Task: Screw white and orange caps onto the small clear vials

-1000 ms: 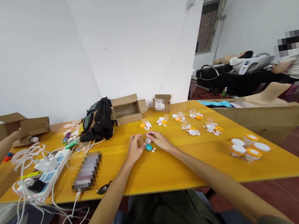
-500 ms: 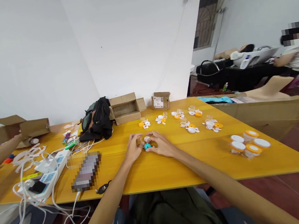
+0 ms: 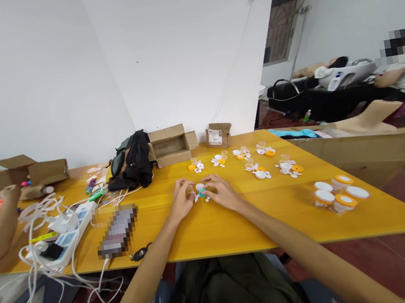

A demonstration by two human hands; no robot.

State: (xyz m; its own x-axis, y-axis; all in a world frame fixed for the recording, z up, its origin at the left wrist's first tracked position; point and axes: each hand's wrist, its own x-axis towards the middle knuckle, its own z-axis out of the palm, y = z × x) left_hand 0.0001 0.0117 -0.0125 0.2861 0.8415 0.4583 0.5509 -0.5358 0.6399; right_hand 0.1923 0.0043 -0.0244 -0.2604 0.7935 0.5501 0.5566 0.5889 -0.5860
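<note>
My left hand (image 3: 182, 199) rests near the middle of the table, its fingers curled round a small clear plastic cup (image 3: 190, 190), which they partly hide. Opposite it, my right hand (image 3: 223, 193) has its thumb and fingertips closed on a teal ring (image 3: 202, 192). Just behind the ring lies a white round lid (image 3: 199, 187). Small white plastic pieces (image 3: 207, 200) are scattered on the tabletop between the two hands.
Sets of white and orange parts (image 3: 260, 174) lie toward the back right. Several orange-and-white lidded jars (image 3: 343, 201) stand at right. At left are a phone (image 3: 117, 231), a power strip (image 3: 73, 236) with cables and a co-worker's arm (image 3: 2, 224). Cardboard boxes (image 3: 171, 146) line the back.
The teal ring has shifted slightly back and right with my right hand. More small white pieces show between my hands. At left, the co-worker's arm has drawn back from the box.
</note>
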